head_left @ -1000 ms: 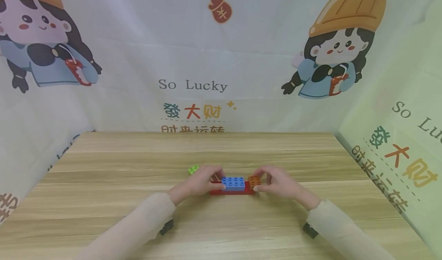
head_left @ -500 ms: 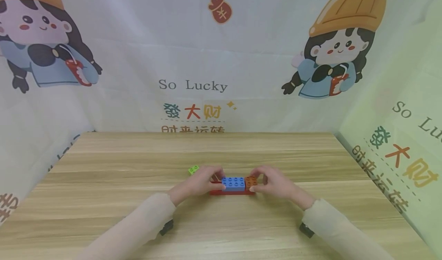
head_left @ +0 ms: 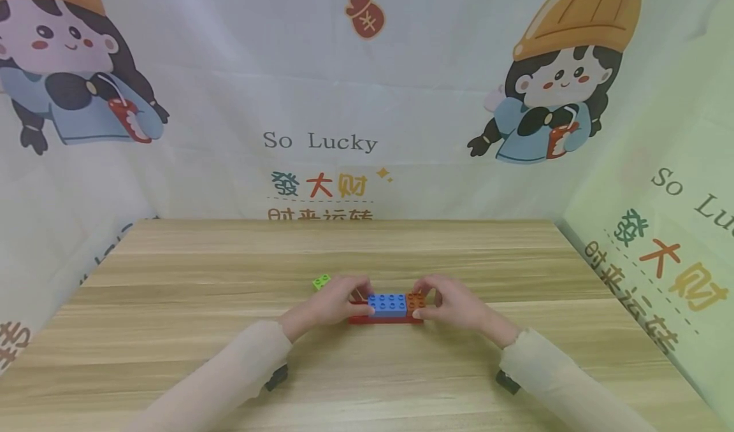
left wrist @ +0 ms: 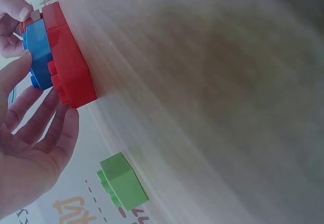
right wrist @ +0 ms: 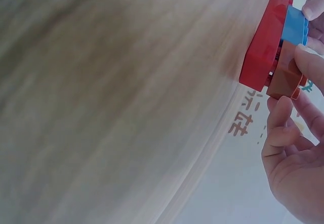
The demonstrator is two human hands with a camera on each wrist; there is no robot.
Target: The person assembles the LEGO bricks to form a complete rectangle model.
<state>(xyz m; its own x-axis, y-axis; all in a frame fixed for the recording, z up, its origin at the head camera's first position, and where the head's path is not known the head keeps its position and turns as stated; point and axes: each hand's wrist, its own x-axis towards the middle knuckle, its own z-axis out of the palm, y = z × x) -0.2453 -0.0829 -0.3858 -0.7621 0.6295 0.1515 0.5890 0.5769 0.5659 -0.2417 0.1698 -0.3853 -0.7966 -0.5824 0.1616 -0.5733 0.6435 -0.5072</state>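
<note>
A long red building block [left wrist: 71, 62] lies on the wooden table, its studs bare at the left end. Seated on its middle is a blue block [head_left: 387, 305], pinched at its left end between the thumb and fingers of my left hand [head_left: 332, 299]. My right hand [head_left: 459, 302] pinches an orange-brown block [head_left: 415, 301] by its front and back sides, over the red block's right end and against the blue block. In the right wrist view a narrow gap with red studs shows under the orange-brown block [right wrist: 284, 72], which sits slightly tilted.
Behind my left hand a small light green block [head_left: 322, 281] lies on the wooden table [head_left: 367, 374]. A printed cloth [head_left: 436, 183] hangs at the table's back edge and along its sides.
My right hand has moved left with the orange-brown block, bringing it from the red block's right end up against the blue block. My left hand has stayed in place.
</note>
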